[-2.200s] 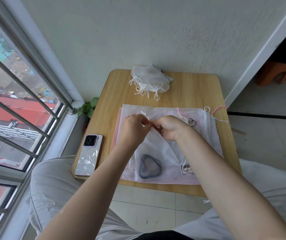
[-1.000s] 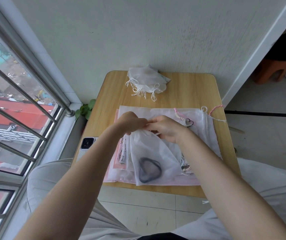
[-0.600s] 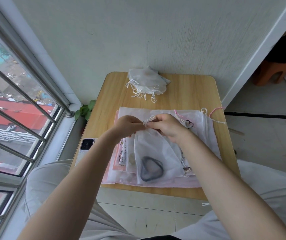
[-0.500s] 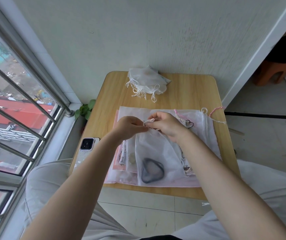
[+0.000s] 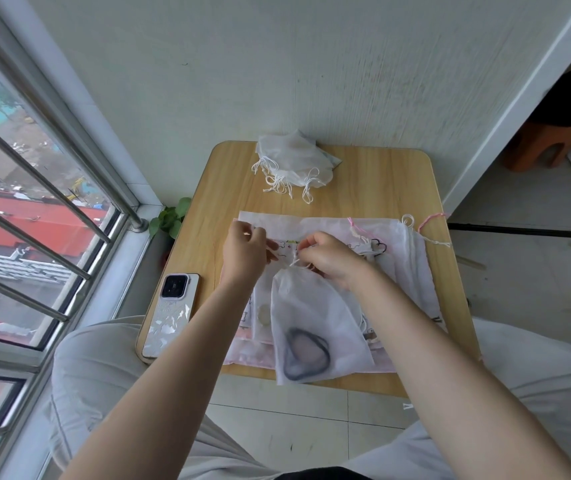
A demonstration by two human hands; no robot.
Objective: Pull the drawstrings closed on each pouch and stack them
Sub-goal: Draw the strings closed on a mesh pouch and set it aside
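A white mesh pouch (image 5: 315, 317) with a dark heart-shaped item (image 5: 306, 356) inside lies on top of several flat pouches (image 5: 412, 268) at the table's middle. Its neck is gathered tight. My right hand (image 5: 332, 256) pinches the white drawstring right at that neck. My left hand (image 5: 246, 254) sits a little to the left with curled fingers, and whether it pinches the other string end I cannot tell. A pile of white pouches (image 5: 292, 161) with loose drawstrings rests at the table's far edge.
A phone (image 5: 169, 313) in a pale patterned case lies at the table's (image 5: 374, 181) front left corner. A wall runs close behind the table, a barred window stands to the left, and a small plant (image 5: 169, 218) sits below the left edge.
My hands have drawn apart, the left moving to the left. The pouch's neck has gathered into a tight bunch under my right hand.
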